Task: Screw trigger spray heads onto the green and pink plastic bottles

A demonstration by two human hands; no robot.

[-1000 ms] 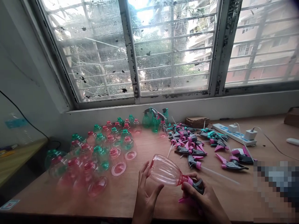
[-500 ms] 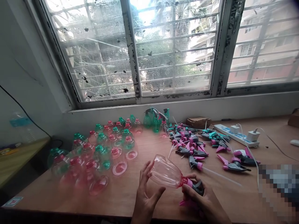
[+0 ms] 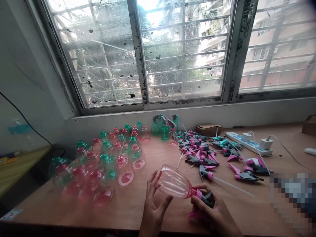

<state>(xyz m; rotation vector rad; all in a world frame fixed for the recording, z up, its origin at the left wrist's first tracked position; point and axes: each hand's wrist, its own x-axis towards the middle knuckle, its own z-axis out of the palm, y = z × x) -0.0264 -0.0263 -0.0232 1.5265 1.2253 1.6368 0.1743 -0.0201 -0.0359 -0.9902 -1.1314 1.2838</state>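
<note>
A clear pink spray bottle (image 3: pixel 174 182) lies tilted nearly sideways between my hands, its neck pointing right. My left hand (image 3: pixel 154 205) cups the bottle's base, fingers against its far end and thumb under its near side. At the neck, my right hand (image 3: pixel 213 209) is closed around a grey-and-pink trigger sprayer (image 3: pixel 207 198), whose pink collar sits on the bottle mouth. The sprayer's pink trigger pokes out below my right fingers. Part of the sprayer is hidden by that hand.
Several open pink and green bottles (image 3: pixel 120 168) stand on the left of the table (image 3: pixel 74 215). Loose trigger sprayers (image 3: pixel 202 151) are heaped at the right. Fitted green spray bottles (image 3: pixel 165 130) stand by the wall. A power strip (image 3: pixel 247 144) with cords lies far right.
Both hands keep the same hold on the bottle and sprayer. The bottle has turned slightly about its length; the view has shifted a little.
</note>
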